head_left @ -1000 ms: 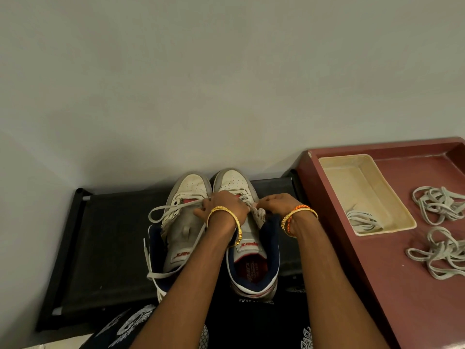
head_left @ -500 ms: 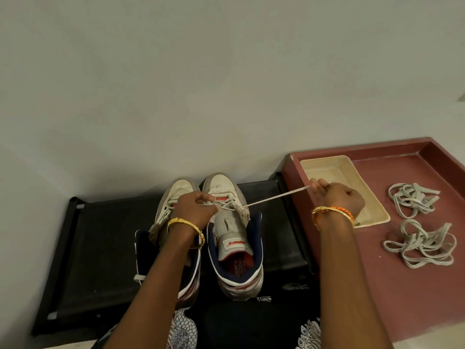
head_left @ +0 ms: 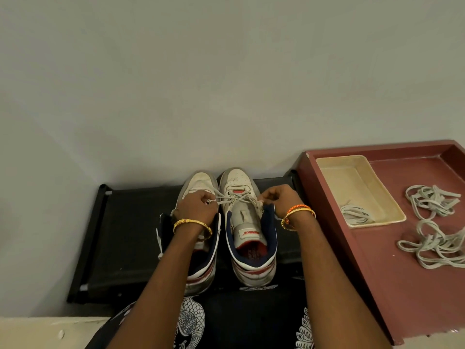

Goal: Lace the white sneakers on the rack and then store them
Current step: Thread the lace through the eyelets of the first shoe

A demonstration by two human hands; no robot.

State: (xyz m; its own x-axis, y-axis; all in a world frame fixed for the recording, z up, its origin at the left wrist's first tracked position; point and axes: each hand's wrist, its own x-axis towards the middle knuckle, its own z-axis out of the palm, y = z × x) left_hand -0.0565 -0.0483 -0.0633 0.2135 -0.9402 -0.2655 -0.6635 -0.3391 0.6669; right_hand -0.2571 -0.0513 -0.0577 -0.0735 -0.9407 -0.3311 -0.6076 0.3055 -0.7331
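Two white sneakers with navy collars stand side by side, toes to the wall, on a black rack (head_left: 130,238). My left hand (head_left: 198,207) lies over the left sneaker (head_left: 198,183) and pinches one end of the grey lace (head_left: 236,197) that crosses the right sneaker (head_left: 249,238). My right hand (head_left: 280,200) pinches the other end of that lace at the shoe's right eyelets. A loose lace end (head_left: 159,244) hangs off the left sneaker's outer side.
A maroon tray (head_left: 407,285) sits to the right of the rack. In it are a cream dish (head_left: 352,182) holding a coiled lace (head_left: 354,214) and two loose bundles of grey laces (head_left: 432,200) (head_left: 435,245). A grey wall rises behind.
My right hand, which had drawn the lace out taut towards the cream dish, has come back to the right sneaker's eyelets. My left hand keeps its hold on the lace.
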